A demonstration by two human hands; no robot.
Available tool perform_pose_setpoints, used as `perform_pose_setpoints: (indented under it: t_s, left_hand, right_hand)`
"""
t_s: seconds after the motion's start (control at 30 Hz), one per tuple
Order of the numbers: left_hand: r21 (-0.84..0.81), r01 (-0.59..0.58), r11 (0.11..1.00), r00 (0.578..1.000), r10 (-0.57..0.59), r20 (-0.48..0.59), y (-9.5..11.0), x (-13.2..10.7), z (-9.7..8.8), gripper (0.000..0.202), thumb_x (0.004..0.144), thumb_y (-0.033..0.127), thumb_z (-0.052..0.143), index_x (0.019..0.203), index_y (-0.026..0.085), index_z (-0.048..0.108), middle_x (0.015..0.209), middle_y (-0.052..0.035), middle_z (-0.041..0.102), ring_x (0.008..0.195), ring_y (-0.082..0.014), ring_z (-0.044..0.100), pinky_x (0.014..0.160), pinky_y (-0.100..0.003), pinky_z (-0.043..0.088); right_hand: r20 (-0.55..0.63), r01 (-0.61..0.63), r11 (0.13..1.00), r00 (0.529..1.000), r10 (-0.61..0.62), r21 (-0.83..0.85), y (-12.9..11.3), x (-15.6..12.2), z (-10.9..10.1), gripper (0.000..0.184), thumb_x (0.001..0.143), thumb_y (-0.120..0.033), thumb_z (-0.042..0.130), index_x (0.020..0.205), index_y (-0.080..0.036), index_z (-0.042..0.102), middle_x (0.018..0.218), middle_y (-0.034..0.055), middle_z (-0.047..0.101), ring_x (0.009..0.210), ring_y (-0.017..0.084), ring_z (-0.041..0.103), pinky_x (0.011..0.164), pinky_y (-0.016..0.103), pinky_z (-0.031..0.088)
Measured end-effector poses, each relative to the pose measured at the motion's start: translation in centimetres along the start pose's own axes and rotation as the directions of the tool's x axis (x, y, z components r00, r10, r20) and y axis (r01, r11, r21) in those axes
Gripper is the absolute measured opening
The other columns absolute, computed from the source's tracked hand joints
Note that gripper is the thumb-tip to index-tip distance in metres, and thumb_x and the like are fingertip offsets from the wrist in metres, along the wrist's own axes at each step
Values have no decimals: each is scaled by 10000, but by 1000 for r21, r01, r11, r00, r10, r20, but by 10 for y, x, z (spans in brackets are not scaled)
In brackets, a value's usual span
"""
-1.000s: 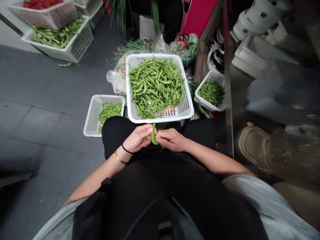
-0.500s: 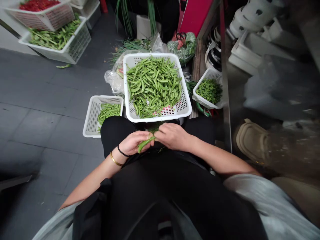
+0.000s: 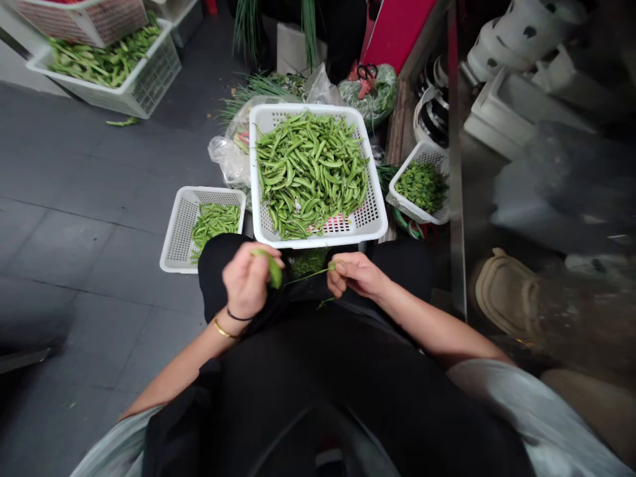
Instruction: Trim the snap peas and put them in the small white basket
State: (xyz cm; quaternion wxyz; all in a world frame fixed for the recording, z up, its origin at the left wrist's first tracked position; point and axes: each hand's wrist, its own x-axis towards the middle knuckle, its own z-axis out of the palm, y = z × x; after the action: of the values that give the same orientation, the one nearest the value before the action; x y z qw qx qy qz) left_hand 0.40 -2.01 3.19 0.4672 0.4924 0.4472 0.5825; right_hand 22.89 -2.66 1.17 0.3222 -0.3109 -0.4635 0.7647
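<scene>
A green pea pod (image 3: 273,270) is pinched in my left hand (image 3: 247,281), over my left knee. My right hand (image 3: 360,273) is closed on a thin green string (image 3: 311,273), which stretches across the gap toward the pod; whether it still joins the pod I cannot tell. Just beyond my hands, a large white basket (image 3: 318,242) holds a heap of pea pods (image 3: 313,169). To the left on the floor, a smaller white basket (image 3: 171,242) contains more pods (image 3: 214,224). Green scraps (image 3: 308,262) lie below, between my knees.
At the right stands a small basket (image 3: 397,199) of chopped greens, beside a metal edge (image 3: 456,199). Stacked baskets (image 3: 154,86) are at the far left. Plastic bags (image 3: 231,159) and scallions (image 3: 248,96) lie behind the large basket. A person in dark clothes (image 3: 342,40) is at the back.
My hands have moved apart. The left lifted leftward with the pod, and the right shifted right with a string stretched out from its fingers. The view has shifted slightly.
</scene>
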Motion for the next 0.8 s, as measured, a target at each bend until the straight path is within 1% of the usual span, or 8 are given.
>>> perform_pose_setpoints:
  t_s: [0.07, 0.1, 0.2, 0.27, 0.4, 0.53, 0.63, 0.8]
  left_hand:
    - [-214, 1, 977, 985, -38, -168, -1, 16, -11, 257, 848, 381, 549, 757, 166, 655, 556, -11, 574, 401, -78, 385, 413, -211, 304]
    - [-329, 47, 943, 986, -96, -136, -2, 24, -16, 275, 840, 389, 550, 711, 162, 637, 517, -2, 539, 380, -73, 350, 383, -203, 274]
    - [-542, 331, 773, 942, -301, 146, -8, 38, -24, 251, 794, 378, 567, 676, 161, 613, 486, -2, 486, 396, -92, 370, 352, -188, 269]
    - [-558, 479, 677, 877, -386, 285, -12, 39, -22, 190, 758, 357, 593, 767, 170, 629, 540, -16, 523, 455, -123, 450, 365, -199, 331]
    - [-531, 630, 567, 777, -454, 437, -20, 33, -12, 110, 714, 226, 655, 760, 176, 569, 565, 16, 478, 442, -95, 430, 339, -161, 302]
    - [-518, 663, 540, 748, -480, 457, -25, 31, -13, 144, 751, 155, 645, 706, 163, 509, 509, 62, 346, 389, -43, 308, 331, -117, 207]
    - [-519, 652, 553, 757, -510, 409, -30, 31, -17, 136, 765, 161, 640, 714, 162, 514, 502, 65, 339, 386, -43, 305, 328, -122, 206]
    - [-511, 648, 566, 757, -557, 342, -36, 33, -15, 140, 769, 157, 635, 697, 157, 515, 488, 66, 344, 378, -44, 311, 325, -130, 206]
  right_hand:
    - [51, -113, 912, 988, 145, -395, -17, -10, -18, 380, 839, -486, 536, 703, -135, 591, 571, 3, 572, 536, 115, 566, 553, 232, 414]
    - [69, -160, 762, 963, 259, -628, -28, -15, -26, 366, 809, -489, 572, 761, -132, 637, 588, 11, 595, 541, 115, 561, 548, 226, 392]
    - [-81, -144, 111, 894, 441, -983, -64, -10, -40, 339, 738, -487, 653, 810, -158, 693, 597, 19, 619, 539, 123, 540, 514, 226, 305]
    - [-141, -110, -103, 917, 373, -989, -79, 13, -44, 354, 809, -491, 576, 722, -164, 680, 607, 28, 628, 562, 127, 549, 527, 233, 298]
    - [-126, -103, -213, 987, 98, -972, -64, 97, -51, 373, 907, -448, 437, 931, -144, 653, 901, 88, 691, 770, 176, 629, 631, 248, 392]
    - [-214, -121, -365, 950, 226, -923, -11, 164, -54, 587, 808, -551, 544, 1083, -36, 600, 1006, 214, 669, 901, 312, 648, 704, 358, 484]
    - [-219, -104, -369, 932, 288, -924, 15, 180, -56, 512, 823, -465, 558, 1069, -20, 615, 1026, 242, 663, 977, 334, 635, 780, 399, 497]
    - [-189, -78, -288, 906, 379, -954, 19, 178, -67, 411, 803, -376, 579, 1023, -36, 645, 1038, 242, 668, 998, 333, 635, 807, 398, 501]
